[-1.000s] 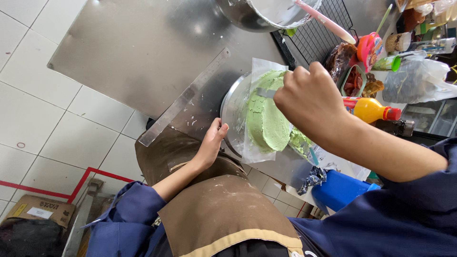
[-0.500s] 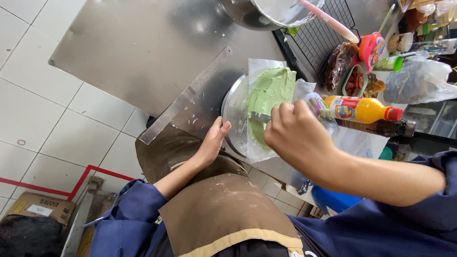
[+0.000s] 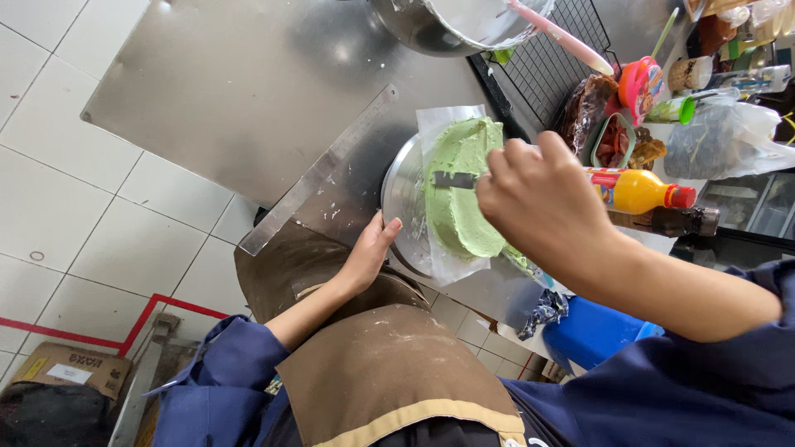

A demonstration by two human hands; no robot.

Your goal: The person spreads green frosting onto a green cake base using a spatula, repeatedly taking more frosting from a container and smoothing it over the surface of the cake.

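Observation:
A round cake covered in pale green cream sits on paper on a metal turntable at the steel table's near edge. My right hand is closed around a flat metal spatula, whose blade lies against the green cream. My left hand rests with its fingers on the turntable's near rim. I wear a brown apron over blue sleeves.
A steel mixing bowl with white cream and a pink spatula stands at the table's far side. A black wire rack, an orange sauce bottle, packets and small containers crowd the right. A blue bin stands below.
My right hand has moved down and right across the cake with the spatula, uncovering more of the green top. My left hand stays on the turntable's rim.

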